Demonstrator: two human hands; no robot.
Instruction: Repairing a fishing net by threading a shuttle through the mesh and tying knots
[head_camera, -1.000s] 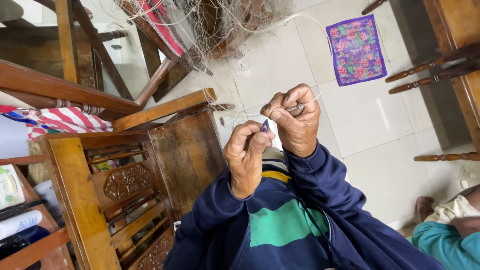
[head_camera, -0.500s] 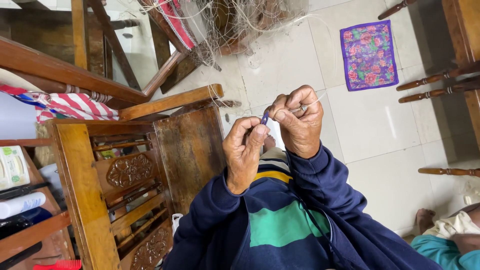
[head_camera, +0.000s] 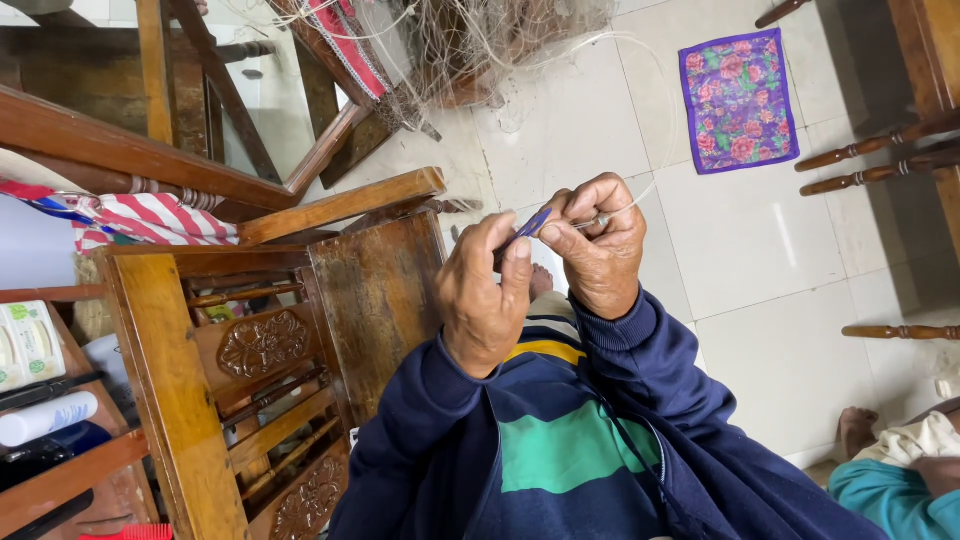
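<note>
While the camera tips a bit between shots, the small blue tool (head_camera: 530, 225) hardly shifts: it sits pinched in the left hand (head_camera: 485, 300), thumb and forefinger closed tight on it, just like a second ago. What's different is that the two hands look pulled in closer together now, knuckles nearly touching, held up in front of the chest. The right hand (head_camera: 600, 250) has its fingers clamped on a pale line (head_camera: 640, 190) with a small greyish bit at the pinch point; I can't tell what that bit is. The line loops up and away toward the heap of fishing net (head_camera: 480, 45) draped over the wooden furniture at the top. So to me it reads as the same knotting or mending stitch carrying on, with tension kept on the line and no new grip taken.

Further out: a carved wooden chair (head_camera: 260, 350) on the left with a red striped cloth (head_camera: 150, 215) over it, a purple floral mat (head_camera: 738, 98) on the tiled floor (head_camera: 780, 260), and another person's foot (head_camera: 858, 430) at bottom right.
</note>
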